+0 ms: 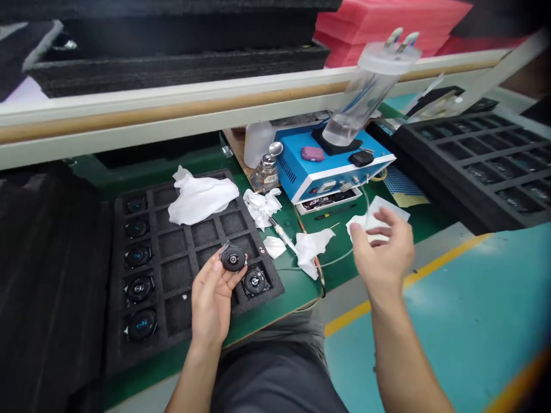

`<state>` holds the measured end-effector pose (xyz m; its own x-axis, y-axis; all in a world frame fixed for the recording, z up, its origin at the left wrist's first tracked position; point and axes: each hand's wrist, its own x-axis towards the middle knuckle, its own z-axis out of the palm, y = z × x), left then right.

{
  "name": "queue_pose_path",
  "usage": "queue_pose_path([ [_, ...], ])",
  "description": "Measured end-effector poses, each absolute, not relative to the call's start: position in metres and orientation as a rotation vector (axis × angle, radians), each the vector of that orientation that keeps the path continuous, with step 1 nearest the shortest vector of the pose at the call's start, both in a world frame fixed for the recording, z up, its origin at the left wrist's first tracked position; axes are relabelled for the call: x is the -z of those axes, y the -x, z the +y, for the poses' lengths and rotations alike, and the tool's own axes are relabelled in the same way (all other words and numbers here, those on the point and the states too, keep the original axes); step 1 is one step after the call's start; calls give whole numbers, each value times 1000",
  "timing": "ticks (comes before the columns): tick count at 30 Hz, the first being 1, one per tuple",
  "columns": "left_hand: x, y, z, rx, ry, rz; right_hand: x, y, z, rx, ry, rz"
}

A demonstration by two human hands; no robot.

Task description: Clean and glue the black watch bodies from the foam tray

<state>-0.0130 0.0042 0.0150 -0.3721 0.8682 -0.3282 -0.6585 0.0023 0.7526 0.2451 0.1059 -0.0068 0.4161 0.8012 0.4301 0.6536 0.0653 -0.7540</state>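
My left hand [213, 292] pinches a round black watch body [233, 258] by its edge, over the near right part of a black foam tray [174, 269]. The side with a small circle at its centre faces up. Beside it, another round black watch body [255, 281] lies in the tray's near right corner pocket. My right hand [384, 246] is raised at the right, thumb and curled fingers apart, with nothing visible between them. Behind its fingers lies a white wipe [360, 222]; I cannot tell whether they touch.
Several round watch pieces [140, 288] fill the tray's left column. A white cloth [202, 198] covers its back pockets. Crumpled wipes [312, 249], a syringe-like dispenser [284, 235] and a thin tube lie right of it. Behind stand a glass bottle [264, 173] and a blue box [301, 166].
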Motion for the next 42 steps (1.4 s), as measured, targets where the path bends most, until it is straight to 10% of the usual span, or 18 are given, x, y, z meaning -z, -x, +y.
queue_pose_path([
  [5,-19,11,6,-1713,-169,951,23,-268,107,-974,1698,-978],
  [21,-13,-4,10,-1743,-99,718,-35,-218,38,-1599,1064,-905],
  [36,-30,-50,44,-1775,-36,638,-3,-165,41,-1471,1030,-1179],
  [42,-17,-63,47,-1604,-91,661,-11,-172,58,-941,1071,-1115],
])
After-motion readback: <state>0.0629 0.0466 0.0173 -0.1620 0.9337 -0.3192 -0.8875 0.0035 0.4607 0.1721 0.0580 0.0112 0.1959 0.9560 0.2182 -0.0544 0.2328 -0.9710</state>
